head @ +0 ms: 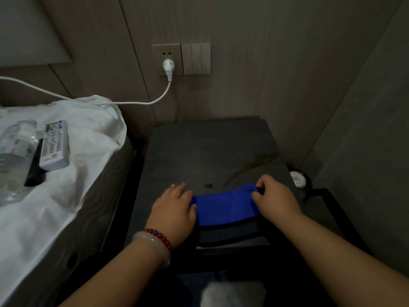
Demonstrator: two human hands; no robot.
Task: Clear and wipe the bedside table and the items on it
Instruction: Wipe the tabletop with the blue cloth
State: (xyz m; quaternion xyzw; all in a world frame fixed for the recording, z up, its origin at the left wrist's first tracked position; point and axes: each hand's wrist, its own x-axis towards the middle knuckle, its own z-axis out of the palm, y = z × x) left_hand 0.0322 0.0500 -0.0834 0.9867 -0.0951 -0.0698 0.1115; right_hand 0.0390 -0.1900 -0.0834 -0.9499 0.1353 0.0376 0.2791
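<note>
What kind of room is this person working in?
Probably a hotel or guest bedroom: a white-sheeted bed stands beside a dark bedside table, a socket and switch panel sits on the panelled wall behind it, and a TV remote lies on the bed.

A clear bottle [15, 149] at centre left is cut by the frame's left edge, as is the white cable [33, 87] above it. A dark object [35, 171] lies mostly hidden under the remote [55, 147]. At bottom centre, a pale blurred shape [232, 291] cannot be identified. The left hand [174, 209] covers one end of the blue cloth [223, 207].
</note>
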